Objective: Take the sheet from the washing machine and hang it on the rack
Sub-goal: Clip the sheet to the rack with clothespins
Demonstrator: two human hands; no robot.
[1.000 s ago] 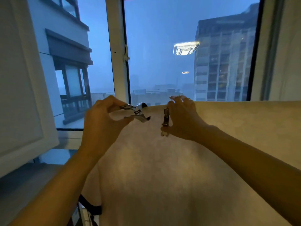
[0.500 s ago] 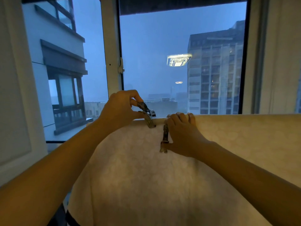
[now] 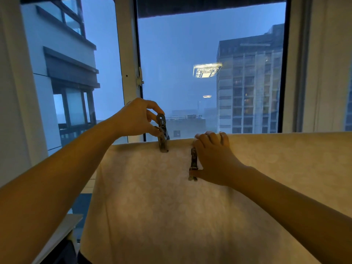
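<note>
A cream patterned sheet [image 3: 171,206] hangs draped over a rail that it hides, its top fold running across the middle of the view. My left hand [image 3: 136,119] pinches a metal clip [image 3: 162,134] that stands upright with its jaws over the sheet's top edge. My right hand [image 3: 213,157] lies on the fold to the right, fingers hooked over the top, and holds a second metal clip [image 3: 193,164] flat against the front of the sheet.
A large window [image 3: 209,63] with a white frame post [image 3: 126,63] stands right behind the sheet. White wall [image 3: 11,92] at left, a curtain [image 3: 327,63] at right. A white ledge [image 3: 57,239] sits at lower left.
My left hand has swung its clip from pointing sideways to upright and lowered its jaws onto the sheet's top edge. The right hand has stayed on the fold with the other clip.
</note>
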